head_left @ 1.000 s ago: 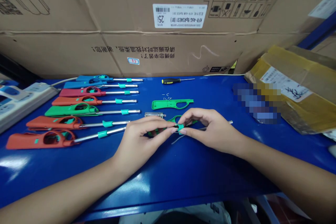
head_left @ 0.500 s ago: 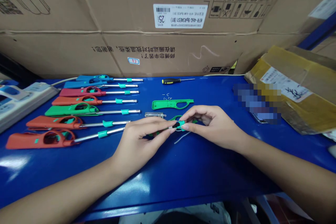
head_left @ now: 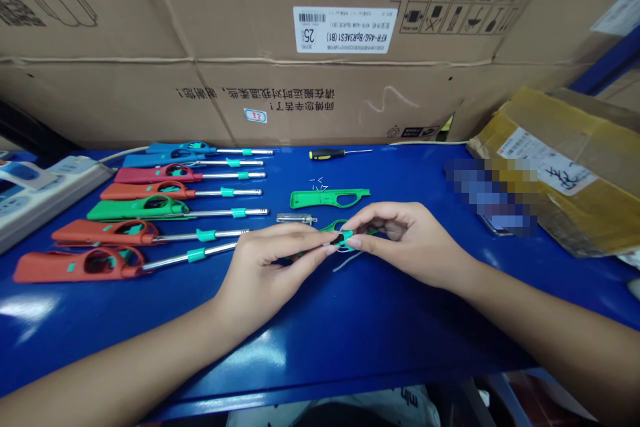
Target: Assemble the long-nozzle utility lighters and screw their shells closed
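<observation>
My left hand (head_left: 275, 253) is closed, pinching a small black part (head_left: 340, 238) between thumb and forefinger. My right hand (head_left: 410, 240) is closed on a teal trigger piece (head_left: 348, 239), which meets the black part. Under my fingers lies another green shell half (head_left: 334, 224), mostly hidden, with a thin whitish tube (head_left: 346, 263) beside it. Beyond my hands sits a green lighter shell half (head_left: 320, 199), its hollow side up. A clear fuel tank with a metal tip (head_left: 296, 218) rests just past my left fingers. Several tiny metal pieces (head_left: 319, 185) lie behind the shell.
Several long-necked lighters (head_left: 135, 209) in blue, red, orange and green lie in a row on the left, near a white power strip (head_left: 50, 190). A screwdriver (head_left: 327, 154) lies at the back, before a large cardboard box (head_left: 240, 27). On the right are a yellow-taped parcel (head_left: 525, 200) and a blurred-out item (head_left: 490, 197).
The black part has moved slightly right, closer against the teal trigger piece, and less of it shows. Both hands keep their pinch in nearly the same place.
</observation>
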Tool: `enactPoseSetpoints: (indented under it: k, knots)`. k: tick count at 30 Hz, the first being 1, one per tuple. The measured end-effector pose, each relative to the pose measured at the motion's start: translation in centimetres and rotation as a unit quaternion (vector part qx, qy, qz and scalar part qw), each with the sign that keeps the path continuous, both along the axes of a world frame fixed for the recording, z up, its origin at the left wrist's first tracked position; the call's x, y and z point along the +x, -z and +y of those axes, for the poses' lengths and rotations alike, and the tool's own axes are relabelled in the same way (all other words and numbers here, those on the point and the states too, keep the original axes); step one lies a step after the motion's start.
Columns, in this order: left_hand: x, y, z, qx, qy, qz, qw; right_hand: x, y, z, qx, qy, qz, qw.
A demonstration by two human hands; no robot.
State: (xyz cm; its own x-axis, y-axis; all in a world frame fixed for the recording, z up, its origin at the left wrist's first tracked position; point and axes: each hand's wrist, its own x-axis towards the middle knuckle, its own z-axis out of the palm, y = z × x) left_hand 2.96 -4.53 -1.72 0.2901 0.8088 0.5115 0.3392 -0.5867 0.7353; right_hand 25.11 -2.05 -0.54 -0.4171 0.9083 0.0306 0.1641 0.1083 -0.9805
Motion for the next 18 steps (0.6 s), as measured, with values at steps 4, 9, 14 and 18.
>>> enactPoseSetpoints:
  k: [4, 9, 14, 18]
  knots:
    - [0.0, 0.0, 0.1, -0.028, 0.003, -0.009, 1.0, 0.0, 0.2, 0.0, -0.01, -0.007, 0.008, 1.0]
    - [0.0, 0.3, 0.4, -0.063, -0.01, 0.003, 0.998, -0.1, 0.8, 0.5, 0.003, 0.008, 0.035, 0.999]
    - [0.2, 0.3, 0.6, -0.101, 0.004, 0.017, 0.995, 0.0, 1.2, 0.8, 0.014, 0.015, 0.037, 0.999]
    - [0.0, 0.3, 0.7, -0.132, -0.014, 0.002, 0.991, 0.2, 1.0, 0.6, 0.026, 0.01, -0.007, 1.0]
